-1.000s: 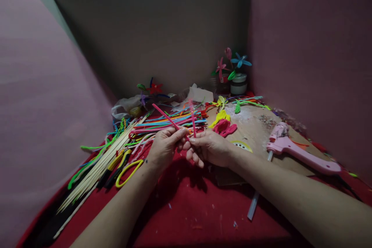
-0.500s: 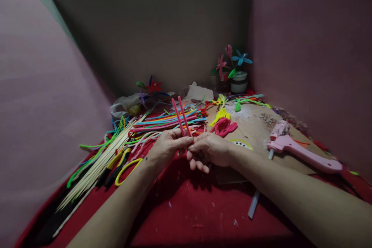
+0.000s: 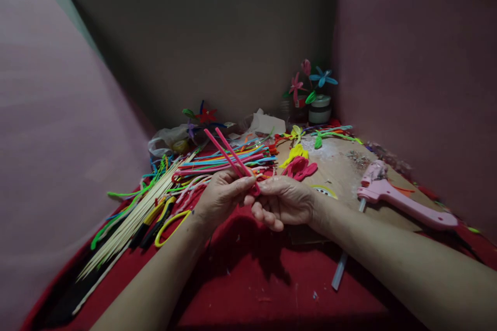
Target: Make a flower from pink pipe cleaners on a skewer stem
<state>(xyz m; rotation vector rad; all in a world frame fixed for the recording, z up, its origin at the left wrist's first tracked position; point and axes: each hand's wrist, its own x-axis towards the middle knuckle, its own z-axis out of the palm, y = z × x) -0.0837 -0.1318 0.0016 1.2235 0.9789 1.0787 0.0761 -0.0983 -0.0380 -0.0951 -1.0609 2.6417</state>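
Observation:
A pink pipe cleaner (image 3: 230, 154), bent double with its two ends pointing up and to the left, is pinched in my left hand (image 3: 222, 194). Its folded end shows between both hands. My right hand (image 3: 286, 200) is closed by thumb and forefinger at that fold, the other fingers curled below. Just beyond the hands lie pink looped petals (image 3: 298, 169) and yellow looped petals (image 3: 295, 155) on a cardboard sheet (image 3: 341, 165). A row of coloured pipe cleaners (image 3: 229, 161) lies behind my left hand.
To the left are wooden sticks (image 3: 135, 217), yellow-and-black pliers (image 3: 157, 222) and a yellow scissor handle (image 3: 171, 227). A pink glue gun (image 3: 404, 201) with a glue stick (image 3: 339, 271) lies right. Pipe-cleaner flowers (image 3: 323, 77) stand in a jar (image 3: 319, 109) at the back.
The pink pipe cleaner has tilted to the left, and its fold has come into view between my hands. My right hand has turned slightly, palm more upward.

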